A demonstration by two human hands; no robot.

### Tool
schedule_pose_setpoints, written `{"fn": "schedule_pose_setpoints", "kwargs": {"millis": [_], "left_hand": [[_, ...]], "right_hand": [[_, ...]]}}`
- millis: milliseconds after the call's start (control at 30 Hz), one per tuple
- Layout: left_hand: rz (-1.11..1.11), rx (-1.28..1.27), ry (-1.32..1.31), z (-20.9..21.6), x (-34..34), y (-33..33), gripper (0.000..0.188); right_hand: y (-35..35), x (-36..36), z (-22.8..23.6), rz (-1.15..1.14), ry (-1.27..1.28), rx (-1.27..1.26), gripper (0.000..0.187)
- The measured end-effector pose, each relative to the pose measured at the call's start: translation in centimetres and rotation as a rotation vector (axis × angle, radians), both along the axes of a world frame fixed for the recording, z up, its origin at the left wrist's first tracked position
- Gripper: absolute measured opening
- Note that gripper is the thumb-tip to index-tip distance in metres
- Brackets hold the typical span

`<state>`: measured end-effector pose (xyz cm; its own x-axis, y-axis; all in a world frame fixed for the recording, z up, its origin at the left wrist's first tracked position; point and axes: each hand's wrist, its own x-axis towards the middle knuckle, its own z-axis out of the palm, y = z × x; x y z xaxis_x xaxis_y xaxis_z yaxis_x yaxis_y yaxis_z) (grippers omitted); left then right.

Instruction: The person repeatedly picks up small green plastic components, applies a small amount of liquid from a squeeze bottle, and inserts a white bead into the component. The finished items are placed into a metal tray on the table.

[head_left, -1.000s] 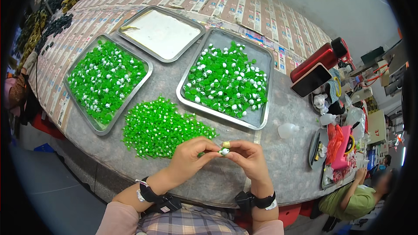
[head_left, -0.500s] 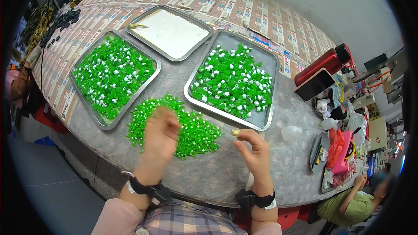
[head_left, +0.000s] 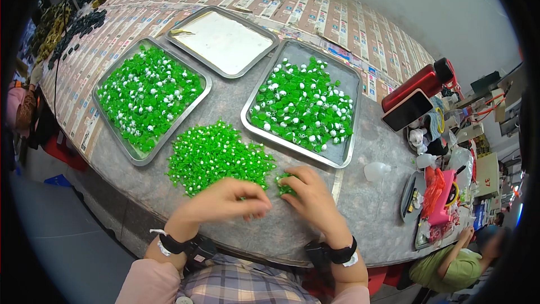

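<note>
A pile of small green and white plastic pieces (head_left: 216,152) lies on the grey tabletop. My left hand (head_left: 228,201) hovers at its near edge, fingers curled toward the thumb. Whatever those fingertips may hold is too small to make out. Just right of the pile, my right hand (head_left: 309,197) rests on the table with bent fingers around a little cluster of green pieces (head_left: 285,184). Larger green pieces with white, eye-like balls fill the left metal tray (head_left: 152,156) and the right metal tray (head_left: 292,145). Both wrists wear black bands.
Behind the two trays lies another metal tray (head_left: 247,68) with a white bottom. At right are a red bottle (head_left: 413,87), a phone (head_left: 408,110), a translucent squeeze bottle (head_left: 376,171) and a pink object (head_left: 441,197). Another person in green (head_left: 450,267) sits at the lower right.
My left hand has moved from over the pile to its near edge. My right hand has shifted left and down onto a cluster at the pile's right end, which now lies apart.
</note>
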<state>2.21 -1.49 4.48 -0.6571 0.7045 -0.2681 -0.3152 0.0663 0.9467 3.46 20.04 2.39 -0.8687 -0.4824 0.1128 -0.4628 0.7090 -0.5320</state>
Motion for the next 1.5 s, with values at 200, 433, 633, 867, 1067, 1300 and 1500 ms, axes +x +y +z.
{"fn": "schedule_pose_setpoints", "kwargs": {"millis": [200, 433, 633, 867, 1067, 1300, 1500], "left_hand": [[-0.143, -0.326, 0.46, -1.9, 0.8, 2.8, 0.026], [-0.053, -0.311, 0.534, -1.2, 0.4, 4.3, 0.024], [-0.132, -0.245, 0.5, -1.6, 1.1, 5.4, 0.022], [0.127, -0.063, 0.102, -1.3, 0.7, 5.6, 0.018], [0.28, 0.118, -0.052, -1.9, 0.4, 5.7, 0.019], [0.389, 0.179, 0.1, -2.3, 0.7, 6.3, 0.022], [0.404, 0.182, 0.02, -2.4, 0.2, 6.1, 0.013]], "right_hand": [[2.9, 1.0, 1.0, -0.08, 0.024, -0.035, 0.022], [4.9, 1.2, 2.0, -0.325, -0.03, -0.102, 0.014], [4.7, 0.6, 1.6, -0.342, -0.123, -0.03, 0.013], [4.3, 0.1, 0.1, -0.316, -0.152, 0.038, 0.018], [4.6, 0.7, 0.5, -0.487, -0.369, -0.427, 0.01], [1.0, 1.4, 1.2, -0.478, -0.455, -0.982, 0.006], [0.2, 1.8, 1.7, -0.421, -0.335, -0.74, 0.011]]}}
